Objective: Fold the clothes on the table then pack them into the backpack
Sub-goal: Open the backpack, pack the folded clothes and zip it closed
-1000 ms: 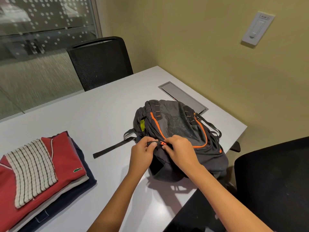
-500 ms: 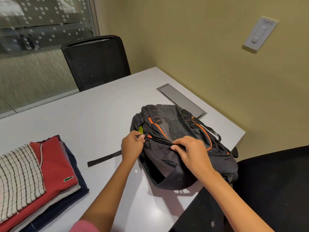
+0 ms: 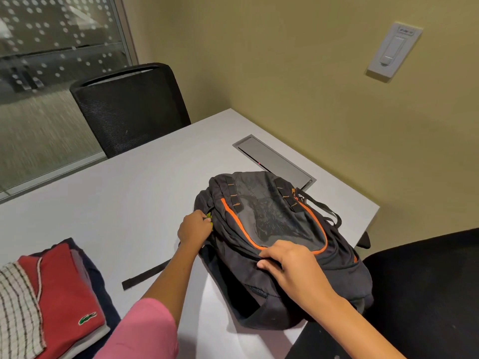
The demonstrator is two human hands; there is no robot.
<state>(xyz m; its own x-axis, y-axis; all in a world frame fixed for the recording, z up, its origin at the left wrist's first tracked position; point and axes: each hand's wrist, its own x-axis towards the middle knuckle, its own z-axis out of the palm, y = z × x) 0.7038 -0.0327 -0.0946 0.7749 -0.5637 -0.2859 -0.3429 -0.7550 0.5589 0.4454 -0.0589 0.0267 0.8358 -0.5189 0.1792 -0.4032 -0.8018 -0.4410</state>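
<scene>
Pale grey laminate covers the desk [image 3: 124,203], which runs from the left edge of view to a corner against an olive-yellow wall [image 3: 298,73]. A grey metal cable hatch [image 3: 272,159] is set flush into the desk near that far right corner, its long side running along the wall edge. A white wall switch [image 3: 394,50] is mounted on the wall above. Behind the far edge of the desk stands a black mesh chair [image 3: 129,107], and past it a glass partition [image 3: 51,35] with a dotted frosting pattern. A second black chair [image 3: 427,294] sits off the desk's near right edge.

The backpack [image 3: 285,242], dark grey with orange piping, lies flat near the right edge of the desk, close to the hatch, one black strap [image 3: 145,277] trailing left across the surface. The left hand [image 3: 194,229] is curled at the backpack's left side, pinching something at its zip line where a bit of yellow-green shows. The right hand [image 3: 287,265] presses on the front panel with bent fingers bunching the fabric.

At the near left corner of the desk sits a stack of folded clothes [image 3: 59,294]: a red shirt with a green logo, a checked white cloth on top of it, and pale and navy layers beneath. A pink sleeve [image 3: 145,330] covers the left upper arm.
</scene>
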